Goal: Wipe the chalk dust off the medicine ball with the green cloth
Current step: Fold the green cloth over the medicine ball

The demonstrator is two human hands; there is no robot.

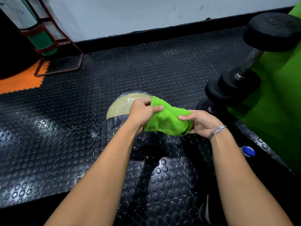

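Print on my ball
The round tan-and-black medicine ball [118, 110] reads "EMS" in white; the rest is covered.

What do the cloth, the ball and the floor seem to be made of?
The green cloth looks like terry or microfibre: fuzzy nap. The medicine ball seems rubber or vinyl: matte tan panel, glossy black one. The floor is probably rubber matting: raised round studs, slight sheen.

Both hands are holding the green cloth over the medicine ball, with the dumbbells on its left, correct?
Not the dumbbells: the head view shows them to the right of the medicine ball. Left hand and right hand do both hold the green cloth over it.
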